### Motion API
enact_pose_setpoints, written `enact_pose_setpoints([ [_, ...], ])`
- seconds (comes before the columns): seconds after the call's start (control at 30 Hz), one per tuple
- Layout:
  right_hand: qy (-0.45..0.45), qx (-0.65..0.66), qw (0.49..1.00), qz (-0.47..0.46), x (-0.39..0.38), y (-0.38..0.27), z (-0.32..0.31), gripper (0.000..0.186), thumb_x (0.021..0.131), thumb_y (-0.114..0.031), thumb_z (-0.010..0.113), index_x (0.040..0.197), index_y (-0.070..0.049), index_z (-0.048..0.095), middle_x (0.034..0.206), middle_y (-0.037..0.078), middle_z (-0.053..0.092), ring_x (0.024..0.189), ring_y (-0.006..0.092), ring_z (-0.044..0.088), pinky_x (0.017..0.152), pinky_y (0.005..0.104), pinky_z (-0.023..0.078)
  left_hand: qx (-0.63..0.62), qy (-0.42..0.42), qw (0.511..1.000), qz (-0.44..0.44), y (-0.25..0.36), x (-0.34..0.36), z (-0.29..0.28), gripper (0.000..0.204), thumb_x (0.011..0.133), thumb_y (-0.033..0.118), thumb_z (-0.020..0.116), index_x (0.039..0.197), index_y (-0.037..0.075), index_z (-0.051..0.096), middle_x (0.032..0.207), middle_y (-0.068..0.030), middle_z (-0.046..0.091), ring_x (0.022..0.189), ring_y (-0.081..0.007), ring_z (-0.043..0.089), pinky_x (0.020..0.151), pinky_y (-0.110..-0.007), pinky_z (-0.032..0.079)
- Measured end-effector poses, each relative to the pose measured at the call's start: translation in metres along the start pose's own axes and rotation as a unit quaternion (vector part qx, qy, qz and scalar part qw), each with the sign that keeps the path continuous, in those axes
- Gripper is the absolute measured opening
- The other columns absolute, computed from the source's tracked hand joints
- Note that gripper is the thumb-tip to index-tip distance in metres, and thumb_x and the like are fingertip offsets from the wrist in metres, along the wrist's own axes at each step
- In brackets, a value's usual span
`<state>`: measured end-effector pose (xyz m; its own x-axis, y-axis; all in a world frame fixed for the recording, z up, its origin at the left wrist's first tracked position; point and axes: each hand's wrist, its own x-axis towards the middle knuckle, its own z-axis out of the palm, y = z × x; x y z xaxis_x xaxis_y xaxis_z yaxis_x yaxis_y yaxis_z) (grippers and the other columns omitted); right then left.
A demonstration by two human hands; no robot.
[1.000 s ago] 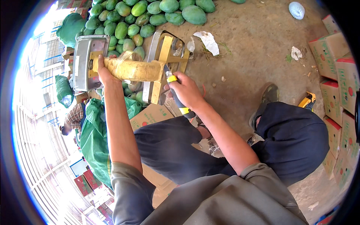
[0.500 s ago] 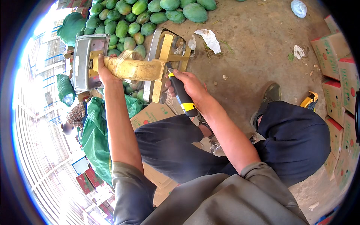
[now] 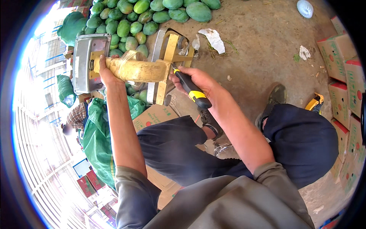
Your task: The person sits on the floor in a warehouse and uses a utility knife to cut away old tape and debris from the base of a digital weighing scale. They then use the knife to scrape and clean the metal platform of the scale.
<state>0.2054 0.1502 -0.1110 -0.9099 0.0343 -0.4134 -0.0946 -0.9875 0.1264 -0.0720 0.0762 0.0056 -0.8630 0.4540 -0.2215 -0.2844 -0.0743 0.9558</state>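
Yellow-painted metal and cloudy plastic wrap mark the platform scale (image 3: 167, 65) lying tipped on the dirt floor (image 3: 259, 57), its wrapped neck (image 3: 139, 70) running across to the grey display head (image 3: 85, 61). The left hand (image 3: 105, 72) is clamped around the far end of that neck, just beside the display head, steadying it. The right hand (image 3: 198, 82) is closed on a black-and-yellow screwdriver (image 3: 192, 89), whose tip rests at the joint where the neck meets the yellow frame. The work looks to be in mid-course: the neck is joined to the frame and the tool is engaged at the fastening, but whether the screw is tight or loose cannot be told. A heap of green mangoes (image 3: 152, 11) lies beyond the scale, cardboard boxes (image 3: 343, 68) stand at the right, and a green sack (image 3: 97, 141) sits by the left knee.
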Motion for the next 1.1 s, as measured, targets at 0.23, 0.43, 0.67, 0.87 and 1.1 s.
enact_pose_setpoints([
  [0.23,0.024,-0.03,0.999,0.006,-0.002,-0.016,0.01,0.029,0.104,-0.019,0.047,0.116,0.006,0.053,0.097,0.017,0.07,0.079,0.023,0.07,0.07,0.032,0.062,-0.032,0.019,0.999,0.022,-0.008,-0.014,0.01,0.026,0.098,0.027,0.062,0.101,0.003,0.051,0.083,-0.0134,0.061,0.077,-0.0277,0.063,0.073,-0.042,0.058],
  [0.43,0.067,0.004,0.995,-0.067,-0.01,0.008,0.019,0.026,0.104,-0.021,0.047,0.108,0.003,0.053,0.094,0.021,0.07,0.082,0.0282,0.071,0.074,0.0403,0.061,-0.023,0.069,0.995,0.069,-0.011,-0.029,0.03,0.036,0.094,0.021,0.069,0.108,-0.006,0.051,0.085,-0.0164,0.063,0.075,-0.03,0.065,0.071,-0.043,0.059],
  [0.67,0.03,0.029,0.99,-0.137,-0.028,0.034,0.016,0.03,0.106,-0.026,0.05,0.107,0.003,0.058,0.093,0.013,0.068,0.081,0.0197,0.066,0.076,0.0342,0.057,-0.018,0.089,0.994,0.064,-0.01,-0.039,0.036,0.036,0.093,0.021,0.07,0.108,-0.005,0.05,0.085,-0.0177,0.063,0.074,-0.0307,0.065,0.069,-0.044,0.059],
  [0.87,-0.026,0.11,0.982,-0.154,-0.019,0.05,0.006,0.028,0.106,-0.028,0.05,0.107,-0.001,0.057,0.09,0.011,0.066,0.077,0.0201,0.064,0.072,0.0354,0.055,-0.021,0.08,0.993,0.083,-0.013,-0.04,0.038,0.036,0.094,0.023,0.068,0.108,-0.005,0.05,0.085,-0.0168,0.064,0.075,-0.03,0.065,0.069,-0.043,0.059],
  [1.1,-0.069,0.173,0.967,-0.172,-0.011,0.066,0.004,0.025,0.104,-0.029,0.054,0.106,-0.005,0.059,0.089,0.01,0.065,0.076,0.0197,0.062,0.072,0.0348,0.054,-0.009,0.084,0.993,0.079,-0.012,-0.042,0.039,0.036,0.094,0.025,0.068,0.108,-0.004,0.051,0.085,-0.0156,0.064,0.075,-0.0297,0.065,0.069,-0.043,0.059],
])
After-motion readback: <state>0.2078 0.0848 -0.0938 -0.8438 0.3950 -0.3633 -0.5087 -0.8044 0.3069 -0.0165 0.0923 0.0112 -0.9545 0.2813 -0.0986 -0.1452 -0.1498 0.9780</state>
